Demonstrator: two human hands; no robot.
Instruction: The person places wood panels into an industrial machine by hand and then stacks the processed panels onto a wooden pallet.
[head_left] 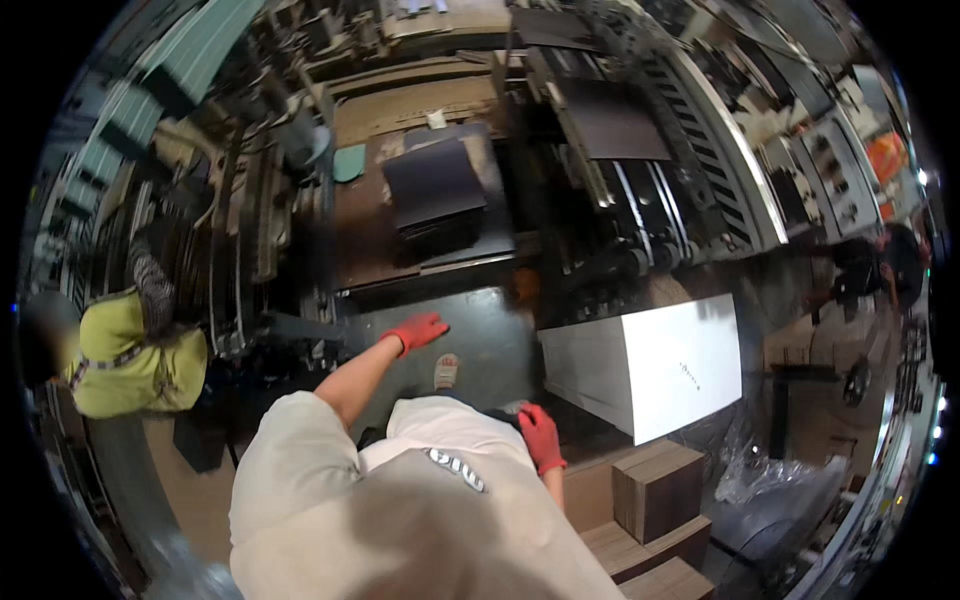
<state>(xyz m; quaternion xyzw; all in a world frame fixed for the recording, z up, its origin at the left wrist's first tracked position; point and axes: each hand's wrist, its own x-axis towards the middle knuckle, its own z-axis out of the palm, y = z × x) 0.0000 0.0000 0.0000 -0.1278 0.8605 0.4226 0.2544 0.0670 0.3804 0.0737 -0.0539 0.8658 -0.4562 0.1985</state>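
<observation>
My left hand (420,330), in a red glove, is held out over the floor in front of me. Its fingers are stretched and nothing is in them. At my right side, close to my dark trousers, hangs my right hand (541,438), also in a red glove. Its fingers are loosely apart, with no held thing visible. The nearest thing to it is a tall stack of white sheets (685,370), with a gap between. Beyond my left hand, a stack of dark sheets (435,185) lies on a low platform (375,255).
A machine bed with rails and rollers (640,215) runs along the right. Brown cardboard stacks (660,490) and crumpled clear plastic film (765,470) lie at my lower right. A person in a yellow-green top (140,350) is at the left, beside machinery; another person (890,265) is far right.
</observation>
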